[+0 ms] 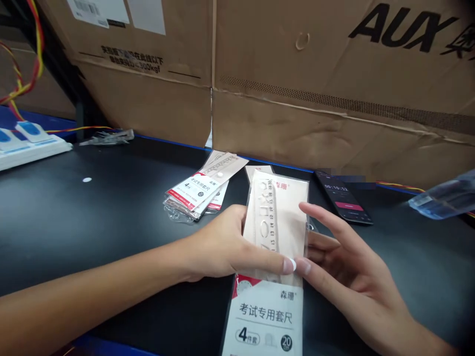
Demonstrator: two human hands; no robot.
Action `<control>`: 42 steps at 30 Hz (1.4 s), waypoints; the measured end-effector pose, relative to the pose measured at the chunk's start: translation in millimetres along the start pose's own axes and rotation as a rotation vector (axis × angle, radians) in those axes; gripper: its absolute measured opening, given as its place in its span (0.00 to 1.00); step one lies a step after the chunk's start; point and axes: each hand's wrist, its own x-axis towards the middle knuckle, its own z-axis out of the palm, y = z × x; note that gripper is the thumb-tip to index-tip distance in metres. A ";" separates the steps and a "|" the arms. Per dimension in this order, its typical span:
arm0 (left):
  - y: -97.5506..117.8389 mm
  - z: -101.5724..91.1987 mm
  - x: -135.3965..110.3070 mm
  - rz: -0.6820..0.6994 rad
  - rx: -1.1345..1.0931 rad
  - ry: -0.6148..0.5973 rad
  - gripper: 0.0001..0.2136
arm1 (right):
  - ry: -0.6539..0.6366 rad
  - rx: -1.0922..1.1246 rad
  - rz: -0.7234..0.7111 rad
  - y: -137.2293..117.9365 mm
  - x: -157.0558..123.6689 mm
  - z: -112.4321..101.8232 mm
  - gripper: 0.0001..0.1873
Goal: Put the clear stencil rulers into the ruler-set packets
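A clear packet with a ruler set (261, 311) on a white and red card stands tilted before me. My left hand (237, 247) is closed round its left side, thumb laid across the front. A small white round sticker (293, 264) shows at that thumb's tip. My right hand (352, 277) is at the packet's right edge: its thumb meets the front beside the sticker, its index finger is stretched along the upper edge, and the other fingers are partly hidden behind. Further back lies a pile of similar ruler packets (198, 188), the top one bearing a white dot.
A phone (343, 198) showing a timer lies at the right, near a clear plastic bottle (445, 195). Large cardboard boxes (260, 118) line the back of the black table (122, 222). At left are a white power strip (33, 143), crumpled clear plastic (109, 137) and a loose white dot (86, 180).
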 end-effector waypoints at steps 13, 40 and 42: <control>-1.7 6.1 -0.6 -0.051 -0.046 0.034 0.19 | -0.016 -0.126 -0.058 6.0 -1.6 1.7 0.20; 45.2 -108.4 -5.5 0.143 0.734 0.807 0.31 | -0.043 -1.019 -0.264 20.7 19.4 -43.0 0.21; 42.7 -110.8 -4.2 0.092 0.848 0.826 0.31 | -0.092 -1.050 -0.244 23.4 19.3 -43.2 0.19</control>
